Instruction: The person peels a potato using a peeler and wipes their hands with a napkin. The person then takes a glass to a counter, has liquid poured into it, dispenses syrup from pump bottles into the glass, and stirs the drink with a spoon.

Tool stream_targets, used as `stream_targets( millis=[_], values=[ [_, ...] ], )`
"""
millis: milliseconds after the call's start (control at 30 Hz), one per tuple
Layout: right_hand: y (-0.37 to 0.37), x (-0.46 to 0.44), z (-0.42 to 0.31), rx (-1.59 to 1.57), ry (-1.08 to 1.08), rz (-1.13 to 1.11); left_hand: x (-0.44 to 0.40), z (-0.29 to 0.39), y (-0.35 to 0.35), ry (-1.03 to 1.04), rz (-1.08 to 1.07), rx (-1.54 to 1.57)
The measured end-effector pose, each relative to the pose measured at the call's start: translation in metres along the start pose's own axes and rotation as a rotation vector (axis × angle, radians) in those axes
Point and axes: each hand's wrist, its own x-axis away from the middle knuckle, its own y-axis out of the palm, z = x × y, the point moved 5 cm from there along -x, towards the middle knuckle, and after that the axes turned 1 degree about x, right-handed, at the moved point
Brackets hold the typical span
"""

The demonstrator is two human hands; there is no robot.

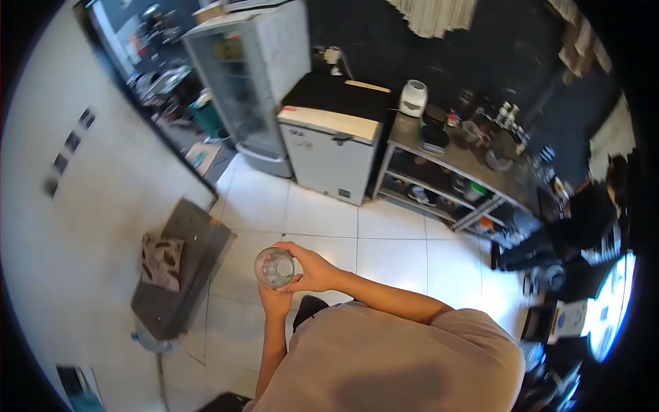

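A clear drinking glass (275,268) is held in front of my body, seen from above through its round rim. My right hand (309,269) wraps round its right side, with the thumb near the bottom edge. Below the glass, my left hand (276,299) grips it from the near side, and part of that hand is hidden behind the glass. Whether the glass holds anything is not clear.
A grey padded bench (199,254) with a patterned cushion (162,262) stands at the left. Ahead are a glass-door fridge (237,89), a chest freezer (329,154) and a metal shelf table (446,161) with a white appliance (413,98). Another person (583,220) is at the right.
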Motion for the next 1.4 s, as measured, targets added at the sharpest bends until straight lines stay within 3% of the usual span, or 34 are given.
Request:
stream_targets(
  millis=[233,400,600,700,800,933,1067,1133,1200,1267,1400],
  values=[
    [-0.146,-0.017,0.066,0.042,0.12,0.356,-0.14,-0.016,0.144,0.007,-0.404,0.149],
    [-0.257,-0.018,0.094,0.068,0.109,0.549,-0.231,-0.046,0.237,0.029,-0.556,0.201],
    [-0.404,0.099,0.17,0.091,0.307,1.265,-0.312,-0.033,0.359,0.018,-0.826,0.16],
    [-0.474,0.181,0.224,-0.028,0.25,1.484,-0.33,-0.038,0.43,0.037,-0.905,0.162],
    [-0.567,0.241,0.247,0.045,0.296,1.494,-0.331,-0.039,0.508,0.005,-0.903,0.195],
    [-0.726,0.323,0.274,0.216,0.31,1.555,-0.327,-0.046,0.614,-0.09,-0.745,0.319],
    [-0.852,0.368,0.246,0.68,0.701,1.526,-0.323,-0.032,0.693,-0.137,-0.62,0.243],
    [-0.907,0.377,0.265,0.632,0.67,1.514,-0.323,-0.021,0.722,-0.211,-0.583,0.275],
    [-0.937,0.375,0.293,0.573,0.647,1.498,-0.326,-0.017,0.744,-0.244,-0.57,0.284],
    [-0.953,0.344,0.333,0.417,0.786,1.357,-0.329,-0.022,0.762,-0.214,-0.573,0.217],
    [-0.969,0.32,0.392,0.418,0.837,1.438,-0.339,-0.019,0.789,-0.271,-0.56,0.215]
  ],
)
